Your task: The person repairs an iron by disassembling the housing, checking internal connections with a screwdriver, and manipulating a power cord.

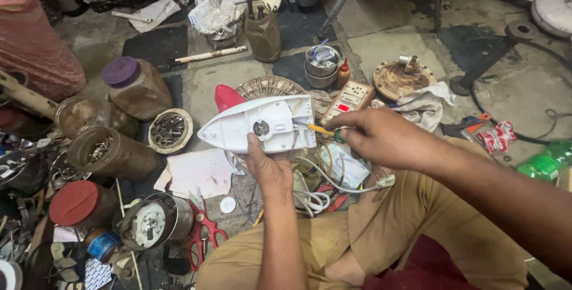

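My left hand (269, 169) grips the underside of a white plastic clothes-iron shell (262, 124), holding it flat with its pointed nose to the left and its inner face up. My right hand (381, 138) holds a small screwdriver with a yellow and green handle (323, 130), its tip laid against the shell's right end. White wires (316, 177) trail from the shell down toward my lap. A red piece (227, 96) shows just behind the shell.
Jars of screws and parts (113, 153) crowd the left. Red scissors (202, 230) and a round metal can (152, 221) lie near my knee. A switch board (348, 100), a cloth (420, 106), a fan motor disc (402, 78) and a green bottle (545, 160) sit to the right.
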